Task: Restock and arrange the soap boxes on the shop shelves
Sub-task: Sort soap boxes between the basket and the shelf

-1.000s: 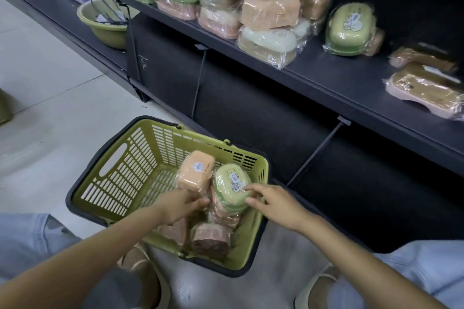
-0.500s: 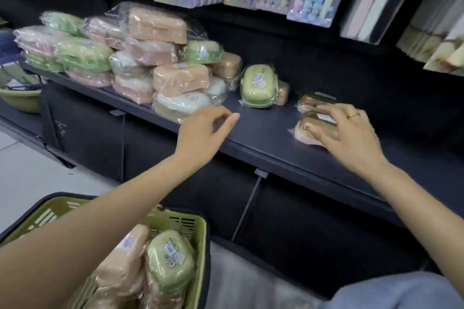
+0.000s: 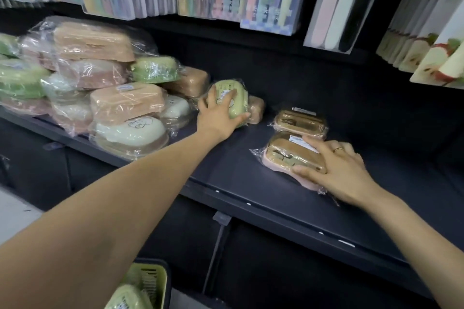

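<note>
Hands grip white-labelled soap boxes; print unreadable.

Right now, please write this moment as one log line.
left hand: grips green box | right hand: grips brown box | shelf: both boxes on it
</note>
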